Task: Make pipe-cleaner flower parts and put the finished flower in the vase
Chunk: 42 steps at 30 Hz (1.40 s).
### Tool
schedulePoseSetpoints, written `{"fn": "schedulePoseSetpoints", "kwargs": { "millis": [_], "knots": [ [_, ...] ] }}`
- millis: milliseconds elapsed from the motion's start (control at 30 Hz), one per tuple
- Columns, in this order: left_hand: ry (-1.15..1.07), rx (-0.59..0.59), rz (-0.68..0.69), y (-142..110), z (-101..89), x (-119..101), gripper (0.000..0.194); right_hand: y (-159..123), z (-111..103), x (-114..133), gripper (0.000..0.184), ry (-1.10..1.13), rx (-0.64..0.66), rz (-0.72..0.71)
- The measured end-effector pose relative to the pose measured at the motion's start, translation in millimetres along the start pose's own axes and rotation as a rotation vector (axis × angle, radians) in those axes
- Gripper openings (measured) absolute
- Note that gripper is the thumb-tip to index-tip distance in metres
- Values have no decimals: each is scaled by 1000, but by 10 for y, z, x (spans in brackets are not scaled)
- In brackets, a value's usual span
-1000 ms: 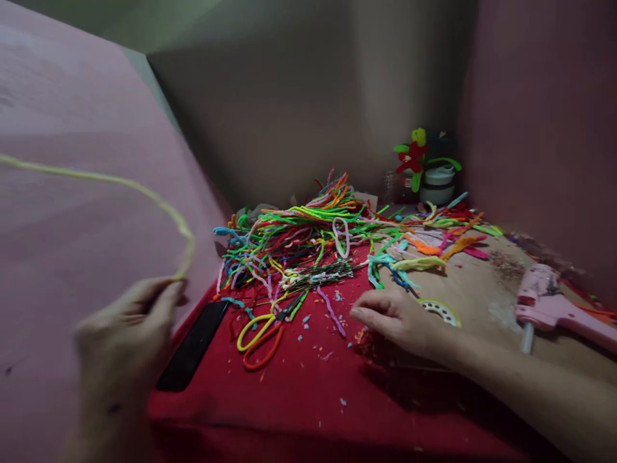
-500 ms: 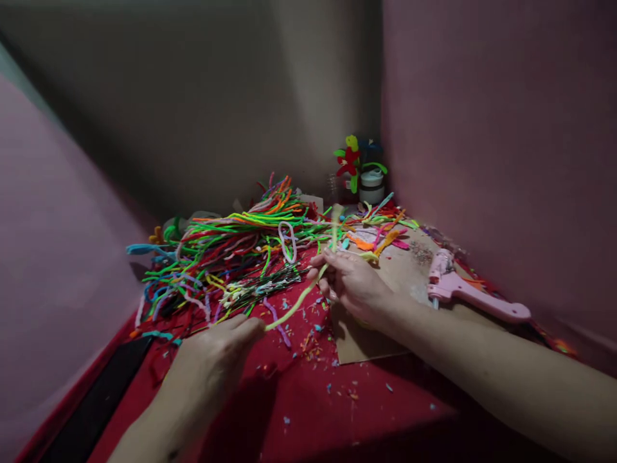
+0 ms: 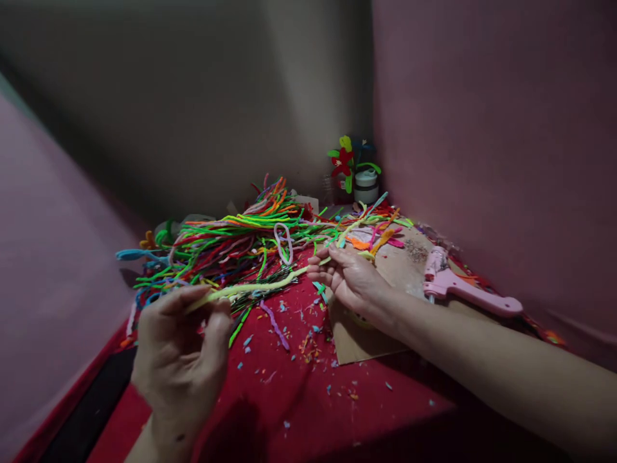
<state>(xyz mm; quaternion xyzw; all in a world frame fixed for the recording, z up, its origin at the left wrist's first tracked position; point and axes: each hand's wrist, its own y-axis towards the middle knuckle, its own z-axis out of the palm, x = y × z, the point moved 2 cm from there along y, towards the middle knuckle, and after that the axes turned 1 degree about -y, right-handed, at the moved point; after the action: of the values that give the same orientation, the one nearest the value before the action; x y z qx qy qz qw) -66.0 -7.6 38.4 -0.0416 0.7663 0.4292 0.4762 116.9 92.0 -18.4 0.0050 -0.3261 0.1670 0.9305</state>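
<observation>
A pale yellow pipe cleaner (image 3: 270, 285) stretches between my two hands above the red cloth. My left hand (image 3: 180, 350) has curled fingers, with one end of the stem at its fingertips. The thumb and forefinger of my right hand (image 3: 344, 273) pinch the stem near its far part, which runs on up toward the back. Behind and below it lies a large heap of coloured pipe cleaners (image 3: 241, 228). A bundle of thin dark wire stems (image 3: 263, 289) lies just under the stretched piece.
A pink glue gun (image 3: 467, 289) rests on brown cardboard (image 3: 371, 337) at the right. Fuzzy flowers (image 3: 343, 161) stand beside a pale lidded container (image 3: 366, 186) at the back. Coloured fluff scraps (image 3: 308, 350) and a purple piece (image 3: 274, 325) lie on the red cloth (image 3: 289, 444).
My left hand has moved left and turned, its fingers now showing, and the pipe cleaner is pulled straighter. My right hand stays nearly in place; the stem's far end has swung down to the right.
</observation>
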Motion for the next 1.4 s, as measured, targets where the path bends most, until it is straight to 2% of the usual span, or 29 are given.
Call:
{"fn": "schedulePoseSetpoints", "kwargs": {
  "millis": [33, 67, 100, 167, 200, 267, 300, 333, 400, 500, 567, 733, 800, 900, 1000, 1100, 1233, 1400],
  "knots": [
    [-91, 33, -96, -9, 2, 11, 43, 10, -4, 15, 28, 16, -10, -6],
    [-239, 48, -214, 12, -2, 34, 40, 17, -6, 27, 28, 29, -17, -7],
    [-420, 100, -394, 49, 8, 75, 30, 20, -6, 36, 29, 38, -21, -5],
    [-697, -4, -638, 150, 11, 159, 20, 17, -2, 42, 31, 43, -28, 3],
    [-747, 2, -739, 185, 37, 198, 22, 14, 0, 37, 31, 40, -30, 10],
    [-710, 169, -918, 182, 146, 254, 25, 4, 1, 13, 31, 22, -27, 24],
    [-660, 310, -942, 151, 221, 262, 26, -1, 1, -5, 31, 10, -19, 33],
    [-614, 438, -925, 108, 301, 260, 29, -6, 0, -25, 30, -4, -3, 45],
    [-523, 603, -779, 28, 455, 234, 28, -20, 2, -64, 28, -27, 59, 64],
    [-422, 639, -587, -11, 631, 198, 17, -42, 12, -96, 12, -40, 181, 64],
    [-402, 620, -555, 9, 709, 201, 17, -48, 15, -101, 13, -55, 228, 34],
    [-385, 753, -557, 2, 821, 261, 19, -37, -5, -100, 3, -156, 186, -1],
    [-357, 769, -545, -22, 829, 285, 19, -38, -18, -94, 3, -180, 162, -20],
    [-319, 746, -526, -36, 819, 309, 18, -46, -40, -106, 7, -209, 171, -5],
    [-319, 668, -517, -32, 798, 322, 18, -59, -55, -138, 11, -293, 226, 58],
    [-377, 665, -583, -62, 801, 332, 22, -82, -44, -145, 22, -432, 276, 58],
    [-556, 696, -682, -118, 830, 327, 25, -121, 2, -127, 34, -692, 312, -47],
    [-668, 724, -756, -150, 844, 329, 27, -139, 20, -145, 41, -862, 264, -122]
  ]
}}
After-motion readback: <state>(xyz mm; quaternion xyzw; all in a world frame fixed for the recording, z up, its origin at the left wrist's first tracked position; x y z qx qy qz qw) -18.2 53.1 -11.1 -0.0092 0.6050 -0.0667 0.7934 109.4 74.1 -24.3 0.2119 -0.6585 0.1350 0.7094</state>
